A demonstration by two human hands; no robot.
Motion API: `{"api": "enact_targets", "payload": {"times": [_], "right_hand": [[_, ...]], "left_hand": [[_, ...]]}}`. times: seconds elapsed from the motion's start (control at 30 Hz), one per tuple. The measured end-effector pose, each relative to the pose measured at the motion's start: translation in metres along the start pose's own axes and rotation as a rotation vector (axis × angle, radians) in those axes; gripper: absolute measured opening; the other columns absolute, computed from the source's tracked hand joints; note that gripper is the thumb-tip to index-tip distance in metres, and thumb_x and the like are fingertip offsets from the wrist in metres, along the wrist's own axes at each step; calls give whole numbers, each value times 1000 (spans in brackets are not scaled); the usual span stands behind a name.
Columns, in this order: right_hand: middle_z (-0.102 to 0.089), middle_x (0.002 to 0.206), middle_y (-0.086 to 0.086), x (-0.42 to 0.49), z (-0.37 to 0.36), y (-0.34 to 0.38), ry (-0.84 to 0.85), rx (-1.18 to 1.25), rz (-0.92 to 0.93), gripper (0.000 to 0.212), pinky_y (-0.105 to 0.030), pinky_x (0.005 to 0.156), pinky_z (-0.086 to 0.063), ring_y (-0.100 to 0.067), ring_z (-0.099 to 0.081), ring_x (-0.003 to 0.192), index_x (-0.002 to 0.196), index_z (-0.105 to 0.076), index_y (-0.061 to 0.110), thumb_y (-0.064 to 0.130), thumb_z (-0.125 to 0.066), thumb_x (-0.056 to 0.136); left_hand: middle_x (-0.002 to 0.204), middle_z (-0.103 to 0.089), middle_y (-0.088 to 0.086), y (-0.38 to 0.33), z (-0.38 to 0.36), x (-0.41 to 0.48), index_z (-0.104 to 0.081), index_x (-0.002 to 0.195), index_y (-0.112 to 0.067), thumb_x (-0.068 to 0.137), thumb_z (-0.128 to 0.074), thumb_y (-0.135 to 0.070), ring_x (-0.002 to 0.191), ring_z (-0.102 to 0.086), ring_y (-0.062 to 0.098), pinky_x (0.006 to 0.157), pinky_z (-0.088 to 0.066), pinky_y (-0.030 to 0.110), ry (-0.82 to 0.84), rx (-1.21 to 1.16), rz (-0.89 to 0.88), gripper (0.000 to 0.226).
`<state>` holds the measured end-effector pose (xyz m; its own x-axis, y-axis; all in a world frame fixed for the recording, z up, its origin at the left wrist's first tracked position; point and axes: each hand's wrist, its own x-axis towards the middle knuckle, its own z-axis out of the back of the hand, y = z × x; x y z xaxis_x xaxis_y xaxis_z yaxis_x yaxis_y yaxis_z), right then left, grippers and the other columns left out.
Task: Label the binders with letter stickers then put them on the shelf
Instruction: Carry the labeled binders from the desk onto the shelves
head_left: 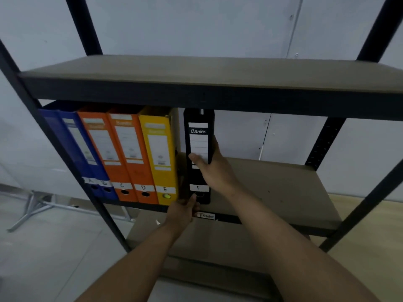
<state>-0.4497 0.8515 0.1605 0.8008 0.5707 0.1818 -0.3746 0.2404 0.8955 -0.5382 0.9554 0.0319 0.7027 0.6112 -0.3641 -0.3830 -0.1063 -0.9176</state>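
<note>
A: Position of black binder (198, 136)?
B: Upright at near edge of middle shelf (272, 184), just right of yellow binder (159, 153), narrow gap between. Spine facing near, F sticker (198, 188) low on spine.
A: Status of right hand (214, 171)?
B: Clamped on spine at mid-height: thumb across front, fingers wrapped round right side.
A: Status of left hand (182, 211)?
B: Closed on lower left corner of same binder, thumb raised against spine beside ring hole; fingers curled underneath, partly hidden.
A: Remainder of row?
B: Leftward from yellow: two orange binders (128, 153), two blue binders (75, 144), lettered D back to A.
</note>
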Motion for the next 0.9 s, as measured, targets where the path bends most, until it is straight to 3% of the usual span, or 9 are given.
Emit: {"api": "enact_targets", "payload": {"times": [0.17,0.37,0.5,0.7,0.83,0.9], "right_hand": [[-59,153,17,0,-21,9,-55,8,-30,85,-30,100,-49,-11,-60,135,169,-11,44,60,-62,103],[-61,149,21,-3,-37,16,-93,13,-70,79,-27,99,-47,-2,-58,128,167,-19,45,58,-63,103],[-62,145,25,-6,-40,20,-117,21,-113,74,-34,106,-49,-5,-59,130,164,-27,46,60,-64,101],[-60,134,27,-14,-45,26,-141,15,-152,71,-13,86,-43,3,-57,118,163,-33,41,60,-63,101],[-63,132,27,-18,-48,25,-171,11,-159,70,-29,102,-50,-4,-60,126,160,-38,41,65,-64,99],[-63,134,27,-20,-50,26,-173,4,-154,69,-30,103,-50,-4,-60,126,159,-38,42,65,-62,99]], "left_hand": [[73,-76,0,15,21,7,-77,88,-9,105,-66,-34,62,-64,12,56,-50,26,31,-27,62,33],[82,-77,4,21,40,16,-78,90,-10,105,-66,-30,66,-64,13,57,-51,24,140,-31,33,27],[81,-77,4,25,44,22,-78,90,-9,104,-67,-28,65,-63,12,55,-51,21,191,-8,47,26],[78,-73,4,35,54,29,-76,89,-8,107,-63,-27,63,-61,13,55,-49,22,247,-50,68,29],[82,-75,3,37,56,29,-77,94,-9,108,-61,-28,67,-64,12,59,-51,22,269,-70,60,29],[82,-75,2,36,56,27,-77,94,-10,109,-59,-27,67,-64,12,60,-51,23,271,-66,50,29]]}}
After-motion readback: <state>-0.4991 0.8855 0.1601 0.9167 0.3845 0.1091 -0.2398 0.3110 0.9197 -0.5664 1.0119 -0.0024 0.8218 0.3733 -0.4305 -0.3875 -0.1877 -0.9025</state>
